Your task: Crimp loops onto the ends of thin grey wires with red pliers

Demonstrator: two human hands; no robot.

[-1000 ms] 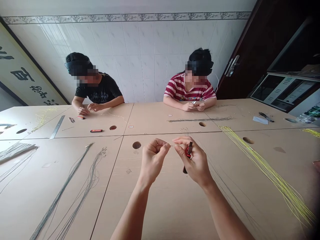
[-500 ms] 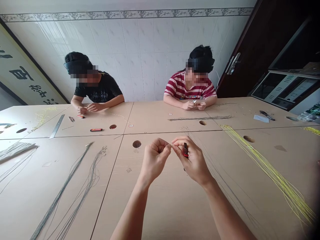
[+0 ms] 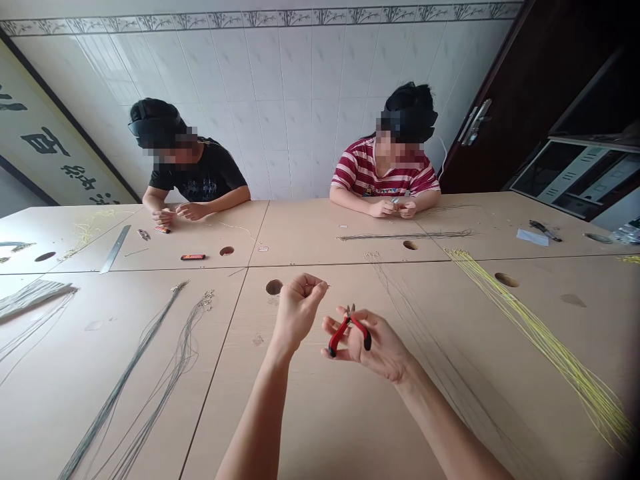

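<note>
My left hand [image 3: 301, 307] is closed in a pinch, and a tiny thin tip pokes out past the thumb and forefinger; what it belongs to is too small to make out. Just below and to the right, my right hand [image 3: 377, 343] holds small pliers [image 3: 336, 338] with red and black handles. Their handles are spread across the fingers and palm, and the short metal jaws point up and away from me. The jaws are apart from my left hand.
Grey cords [image 3: 133, 363] lie in bundles on the left, with a yellow cord bundle [image 3: 530, 333] on the right. Thin grey strands [image 3: 425, 327] run beside my right arm. A table hole [image 3: 274, 287] is behind my left hand. Two people [image 3: 195, 173] sit opposite, hands at work.
My hands were together at the fingertips; now they are apart. My right hand has dropped and turned, bringing the pliers from within the palm to point up. The view has shifted slightly.
</note>
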